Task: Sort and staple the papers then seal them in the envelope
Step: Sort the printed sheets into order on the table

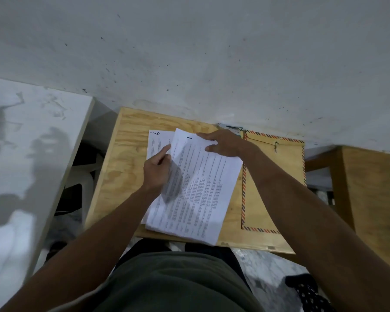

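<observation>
Partly, the right hand (223,144) hides the stapler (231,127).

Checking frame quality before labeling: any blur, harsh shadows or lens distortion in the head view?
Head view: left hand is motion-blurred and throws a dark shadow on the papers; printed text is too soft to read; right hand is sharper; wide-angle bending shows at the table edges; big soft shadows on the white surface at left; no glare.

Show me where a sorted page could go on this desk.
Bare plywood desk lies left of the papers, up to the left edge. A smaller strip runs behind them by the wall. The right side is crowded: envelope, stapler, right hand.
</observation>
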